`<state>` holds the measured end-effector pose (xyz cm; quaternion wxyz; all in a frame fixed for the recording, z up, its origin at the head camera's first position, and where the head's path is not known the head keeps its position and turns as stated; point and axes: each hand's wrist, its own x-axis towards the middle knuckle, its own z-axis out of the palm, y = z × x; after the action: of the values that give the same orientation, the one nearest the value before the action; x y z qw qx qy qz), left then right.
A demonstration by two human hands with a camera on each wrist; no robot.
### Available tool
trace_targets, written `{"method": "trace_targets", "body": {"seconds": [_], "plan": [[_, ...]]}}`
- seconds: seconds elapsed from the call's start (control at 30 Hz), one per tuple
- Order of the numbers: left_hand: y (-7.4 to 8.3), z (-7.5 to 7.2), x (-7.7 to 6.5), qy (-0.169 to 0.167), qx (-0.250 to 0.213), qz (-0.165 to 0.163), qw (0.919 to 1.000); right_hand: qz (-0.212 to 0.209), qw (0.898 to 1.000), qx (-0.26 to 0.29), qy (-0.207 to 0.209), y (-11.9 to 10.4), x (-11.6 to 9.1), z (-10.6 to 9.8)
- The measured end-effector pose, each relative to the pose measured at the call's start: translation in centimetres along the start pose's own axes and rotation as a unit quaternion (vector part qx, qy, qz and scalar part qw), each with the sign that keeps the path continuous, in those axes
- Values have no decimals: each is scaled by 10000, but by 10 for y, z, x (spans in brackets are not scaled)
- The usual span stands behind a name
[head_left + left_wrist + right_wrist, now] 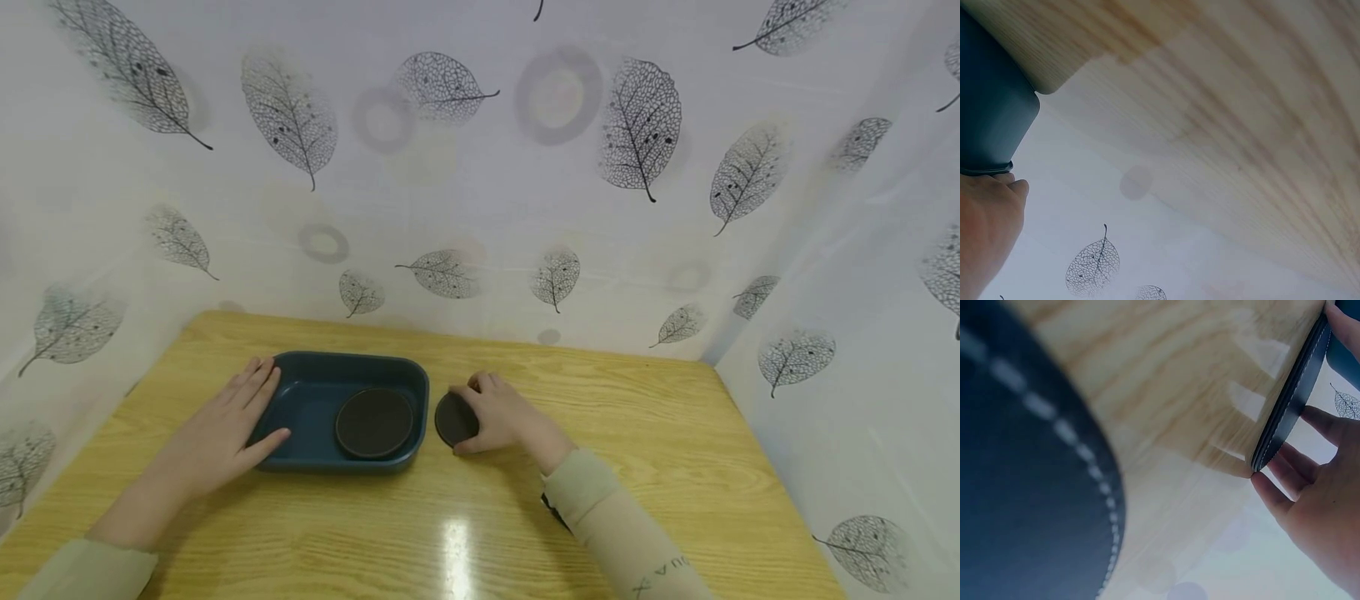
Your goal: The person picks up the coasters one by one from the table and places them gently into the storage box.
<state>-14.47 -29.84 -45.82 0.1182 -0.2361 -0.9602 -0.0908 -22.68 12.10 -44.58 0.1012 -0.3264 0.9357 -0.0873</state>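
Note:
A dark blue rectangular basin (300,462) stands on the table. Inside it, at the right, lies a black round coaster (375,423). My left hand (225,433) rests on the basin's left rim, fingers fairly straight and thumb spread across the front corner. Just right of the basin, my right hand (495,417) pinches a smaller black round coaster (456,419) between thumb and fingers. The right wrist view shows this coaster's stitched edge (1294,394), close to the table. Large and blurred in that view's foreground is another dark, white-stitched round piece (1029,475).
The wooden table (637,408) is glossy. A white cloth with leaf prints (480,192) hangs behind it and along both sides. Something black (553,508) shows partly beneath the right sleeve; its kind is hidden.

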Motion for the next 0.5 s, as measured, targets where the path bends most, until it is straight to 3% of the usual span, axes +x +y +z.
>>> {"method": "trace_targets", "body": {"seconds": [0.5], "plan": [[-1,-1,0,-94,-13,-39,9999,42,9997,-220,-109,-5,4,0]]}}
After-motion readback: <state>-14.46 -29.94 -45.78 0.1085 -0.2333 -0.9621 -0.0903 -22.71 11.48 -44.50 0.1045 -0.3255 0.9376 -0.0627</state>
